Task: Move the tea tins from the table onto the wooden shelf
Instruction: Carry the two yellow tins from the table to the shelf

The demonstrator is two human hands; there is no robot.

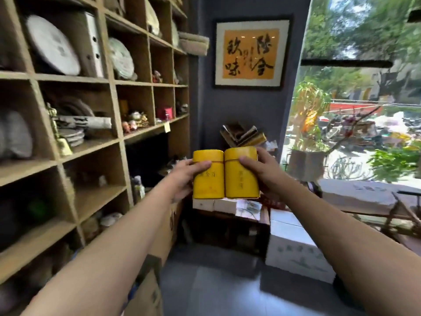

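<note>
Two yellow tea tins are held upright side by side in the air in front of me, touching each other. My left hand (185,176) grips the left tea tin (207,179) from its left side, thumb across the front. My right hand (262,173) grips the right tea tin (241,179) from its right side. The wooden shelf (114,142) fills the left of the view, its compartments running from near me to the back corner. Both tins hang to the right of the shelf's lower compartments.
The shelf holds wrapped tea cakes (52,44), figurines (134,122) and a red box (166,112). Cardboard boxes (148,290) stand at the shelf's foot. White cartons (293,245) sit on the floor to the right. A framed calligraphy (249,53) hangs on the grey wall.
</note>
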